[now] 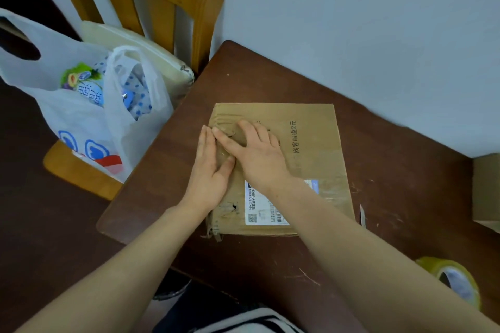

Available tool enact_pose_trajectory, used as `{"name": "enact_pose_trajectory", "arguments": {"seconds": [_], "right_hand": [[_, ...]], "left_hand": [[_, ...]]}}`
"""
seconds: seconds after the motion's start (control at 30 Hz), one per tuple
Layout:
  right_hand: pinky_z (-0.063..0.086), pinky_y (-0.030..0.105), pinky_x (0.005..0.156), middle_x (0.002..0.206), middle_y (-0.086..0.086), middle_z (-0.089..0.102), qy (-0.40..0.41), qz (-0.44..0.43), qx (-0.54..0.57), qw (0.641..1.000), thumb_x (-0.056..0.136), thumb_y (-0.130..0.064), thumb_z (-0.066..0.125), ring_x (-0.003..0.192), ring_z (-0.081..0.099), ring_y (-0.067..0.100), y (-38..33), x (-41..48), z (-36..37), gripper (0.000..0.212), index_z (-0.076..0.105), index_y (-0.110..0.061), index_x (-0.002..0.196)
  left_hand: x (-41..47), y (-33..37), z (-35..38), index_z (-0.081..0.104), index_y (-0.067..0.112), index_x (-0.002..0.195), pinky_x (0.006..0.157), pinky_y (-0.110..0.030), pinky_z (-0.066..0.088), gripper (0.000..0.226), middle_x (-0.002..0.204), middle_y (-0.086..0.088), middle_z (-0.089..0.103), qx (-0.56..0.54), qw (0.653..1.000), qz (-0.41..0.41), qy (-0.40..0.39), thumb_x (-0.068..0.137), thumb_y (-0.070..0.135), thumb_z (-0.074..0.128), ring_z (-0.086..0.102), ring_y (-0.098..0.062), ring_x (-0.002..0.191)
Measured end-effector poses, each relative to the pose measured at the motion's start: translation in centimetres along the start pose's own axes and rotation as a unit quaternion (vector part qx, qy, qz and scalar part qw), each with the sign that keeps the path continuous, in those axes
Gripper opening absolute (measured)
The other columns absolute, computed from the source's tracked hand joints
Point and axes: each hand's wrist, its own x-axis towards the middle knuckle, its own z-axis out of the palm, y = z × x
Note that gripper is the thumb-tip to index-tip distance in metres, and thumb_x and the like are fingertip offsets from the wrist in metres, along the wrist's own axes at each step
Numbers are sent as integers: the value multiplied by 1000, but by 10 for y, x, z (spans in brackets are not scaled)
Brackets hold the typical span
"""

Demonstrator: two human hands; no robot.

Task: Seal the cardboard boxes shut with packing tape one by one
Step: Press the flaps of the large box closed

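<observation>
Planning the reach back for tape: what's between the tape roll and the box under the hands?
Head view: bare scratched table between tape roll and box; the right forearm overlaps the stretch's near side.

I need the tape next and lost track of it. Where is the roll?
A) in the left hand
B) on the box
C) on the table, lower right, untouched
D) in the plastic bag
C: the tape roll lies on the table at lower right, nothing touching it.

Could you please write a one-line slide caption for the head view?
Left hand and right hand press on a cardboard box on the table; tape roll nearby.
</observation>
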Motion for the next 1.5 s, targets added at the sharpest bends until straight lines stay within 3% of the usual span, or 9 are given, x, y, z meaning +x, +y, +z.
{"name": "enact_pose_trajectory", "arguments": {"seconds": [0.23,0.4,0.6,0.73,0.87,1.0,1.1,1.3,1.5], "right_hand": [[32,36,109,158,-1,17,7,8,66,998,91,-1,43,140,15,18,16,-3,-4,67,25,-24,151],[20,37,112,155,5,15,7,17,22,1000,95,-16,43,140,12,25,-1,1,-2,69,10,-43,150],[34,29,103,156,0,20,9,24,50,998,90,-1,44,138,19,20,9,-4,-9,72,17,-23,152],[25,40,110,156,8,14,-25,17,33,999,92,-9,44,141,11,26,-2,-2,-7,75,10,-44,150],[34,37,107,157,1,15,-46,8,56,997,89,0,43,142,11,19,11,-5,-13,72,24,-33,150],[31,31,108,149,2,37,77,69,184,977,87,2,45,135,29,20,15,-31,-13,54,49,-14,138],[32,38,108,131,1,51,130,111,293,941,90,-9,54,125,41,18,3,-59,-5,37,58,-11,126],[28,35,101,113,-7,43,81,145,268,949,70,-62,70,115,37,14,-28,-82,17,57,53,-23,108],[17,27,88,119,-5,42,84,141,237,957,70,-62,70,117,33,16,-30,-76,23,56,51,-25,107]], "left_hand": [[1,1,0,3,11,152,92,10,-4,72,161,0,-4,-7,1000,-7,7,98,19,50,-4,9,134],[1,2,0,4,12,152,91,11,-4,70,161,1,-5,-1,1000,-6,5,98,20,48,-4,10,134],[-2,3,0,10,21,153,88,13,0,68,161,1,-2,2,1000,3,6,98,20,50,-1,15,130],[2,4,-3,13,23,153,85,13,1,66,161,5,-2,-3,1000,-12,-3,98,19,49,-1,19,126],[1,6,-6,15,19,152,86,13,1,63,161,3,-1,-1,1000,-20,-5,99,16,47,3,11,130],[-12,13,-8,8,24,153,102,-3,2,66,161,8,1,-34,999,-40,12,99,31,46,2,12,132],[-34,13,-14,14,27,152,116,-22,9,61,159,11,12,-137,984,-111,29,100,32,44,11,2,141],[-87,6,-1,33,23,147,80,7,29,45,145,15,35,-226,956,-177,60,103,33,32,33,10,120],[-95,7,16,32,23,148,78,11,25,47,152,6,33,-202,960,-173,88,104,37,23,30,6,125]]}}
